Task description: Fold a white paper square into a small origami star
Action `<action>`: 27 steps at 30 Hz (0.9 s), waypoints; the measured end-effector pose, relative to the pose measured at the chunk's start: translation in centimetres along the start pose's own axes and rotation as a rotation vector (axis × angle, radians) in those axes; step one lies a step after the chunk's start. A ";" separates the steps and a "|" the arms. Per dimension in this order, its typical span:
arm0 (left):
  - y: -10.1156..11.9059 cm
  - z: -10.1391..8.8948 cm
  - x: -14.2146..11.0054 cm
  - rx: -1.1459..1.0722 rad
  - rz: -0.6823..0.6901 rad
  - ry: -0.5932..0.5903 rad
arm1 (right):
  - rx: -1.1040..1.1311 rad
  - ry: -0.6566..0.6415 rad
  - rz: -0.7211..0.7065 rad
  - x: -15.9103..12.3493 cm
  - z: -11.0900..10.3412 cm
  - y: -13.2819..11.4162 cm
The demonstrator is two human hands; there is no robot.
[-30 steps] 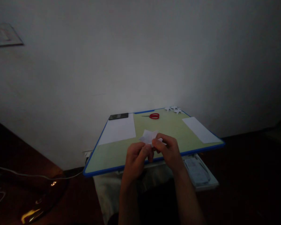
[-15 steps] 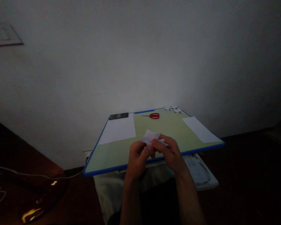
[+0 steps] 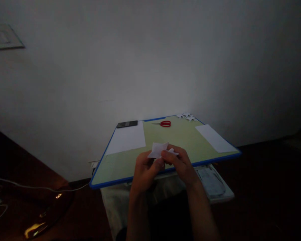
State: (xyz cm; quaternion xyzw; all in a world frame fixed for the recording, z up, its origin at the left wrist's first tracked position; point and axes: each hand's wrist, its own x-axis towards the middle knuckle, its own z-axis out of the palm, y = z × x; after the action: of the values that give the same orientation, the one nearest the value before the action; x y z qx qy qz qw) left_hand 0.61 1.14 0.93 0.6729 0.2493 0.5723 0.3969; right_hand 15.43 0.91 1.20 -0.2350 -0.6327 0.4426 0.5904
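Between my hands, above the front edge of the small table, is a folded piece of white paper (image 3: 158, 149) with pointed corners. My left hand (image 3: 145, 170) is closed on its left and lower side, thumb toward the middle. Closed on the right side, my right hand (image 3: 178, 162) presses its thumb near the paper's centre, and a pointed bit of paper shows beside that thumb. The fingers behind the paper are partly hidden. Beyond my hands lie scissors (image 3: 165, 124) with red handles, their blades toward the left.
The green tabletop (image 3: 174, 134) has a blue rim. At its left lie a white sheet (image 3: 127, 139) and a dark phone-like slab (image 3: 127, 124); at its right, a narrower sheet (image 3: 215, 138). Several folded paper pieces (image 3: 187, 116) sit at the back right, near the wall (image 3: 150, 67).
The folded paper has turned a little between my fingers and sits slightly lower and further left. My left hand has shifted slightly left. The things on the table stay where they were.
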 end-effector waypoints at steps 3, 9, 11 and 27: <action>-0.2 -0.4 -0.1 0.004 0.006 0.016 | -0.042 -0.024 0.002 -0.1 -0.1 -0.1; -0.5 -0.2 0.1 0.042 -0.020 0.038 | -0.082 0.038 0.009 -0.1 0.0 -0.2; -0.5 0.0 0.3 0.085 -0.014 0.052 | -0.066 0.126 0.020 0.1 0.0 0.0; 0.6 -0.7 0.9 0.416 0.091 0.097 | -0.353 0.275 -0.122 0.2 0.0 -0.1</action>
State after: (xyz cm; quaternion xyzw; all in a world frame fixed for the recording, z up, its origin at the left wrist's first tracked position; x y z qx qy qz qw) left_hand 0.03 1.72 1.93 0.7225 0.3502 0.5575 0.2109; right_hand 15.42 1.06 1.42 -0.3540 -0.6269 0.2524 0.6465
